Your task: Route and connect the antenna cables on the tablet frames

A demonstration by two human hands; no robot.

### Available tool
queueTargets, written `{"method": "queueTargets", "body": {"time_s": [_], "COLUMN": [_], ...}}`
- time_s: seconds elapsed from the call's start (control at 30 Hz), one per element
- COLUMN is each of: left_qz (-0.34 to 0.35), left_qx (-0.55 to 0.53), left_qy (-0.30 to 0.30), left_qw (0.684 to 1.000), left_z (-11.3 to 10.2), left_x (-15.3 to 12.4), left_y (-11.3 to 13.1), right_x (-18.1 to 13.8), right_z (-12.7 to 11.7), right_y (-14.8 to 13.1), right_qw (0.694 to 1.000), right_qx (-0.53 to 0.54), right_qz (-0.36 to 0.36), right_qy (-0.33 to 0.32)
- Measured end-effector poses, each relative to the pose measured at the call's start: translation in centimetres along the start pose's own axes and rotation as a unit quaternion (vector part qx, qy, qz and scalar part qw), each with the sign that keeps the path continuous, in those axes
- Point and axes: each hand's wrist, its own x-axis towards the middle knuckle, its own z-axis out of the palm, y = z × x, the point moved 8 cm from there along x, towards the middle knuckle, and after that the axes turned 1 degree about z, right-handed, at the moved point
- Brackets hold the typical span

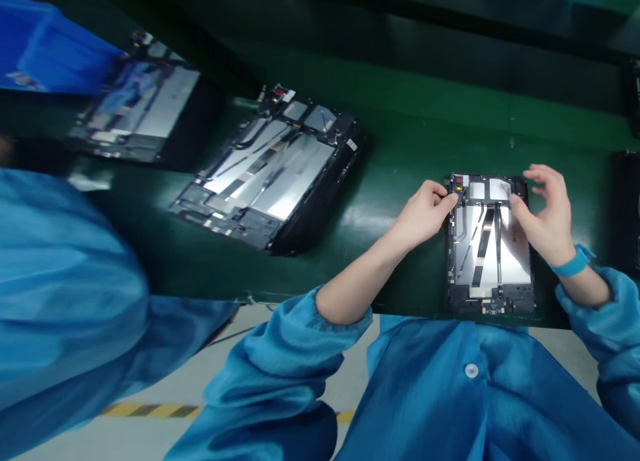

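- Bending at the wrist over the upper left corner of the opened device, the left hand has its thumb pressed to its curled forefinger; from my end I cannot tell whether anything small is pinched there.
- Opposite it, I have the right hand with fingers spread and raised beside the opened device's upper right corner, its thumb reaching over a silver square. I see it gripping nothing.
- Under both hands, the opened device lies flat on the green worktop, its silver plate and dark ribbon strips facing up to my camera.
- Just right of the opened device, I see a blue wristband on the right wrist.
- Beyond the far edge of the opened device, I can make out a tiny speck.
- Nearer me than the opened device is the wearer's blue smock.
- Well left of the opened device I get a second device, tilted, then a blurred third device and a blue bin.
- Also far left of the opened device, I see a co-worker's blue sleeve.
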Motion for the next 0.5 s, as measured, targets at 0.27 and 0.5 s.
{"method": "queueTargets", "body": {"time_s": [0.27, 0.5], "left_qz": [0.116, 0.132], "left_qx": [0.071, -0.092], "left_qy": [-0.001, 0.056], "left_qw": [0.991, 0.985], "left_z": [1.5, -10.7], "left_x": [-6.0, -3.1], "left_y": [-0.2, 2.1], "right_x": [-7.8, -5.8], "right_z": [1.4, 6.3], "right_y": [1.3, -1.1], "right_qw": [0.979, 0.946], "right_qx": [0.101, 0.243], "right_qz": [0.143, 0.120], "right_qy": [-0.101, -0.181]}}
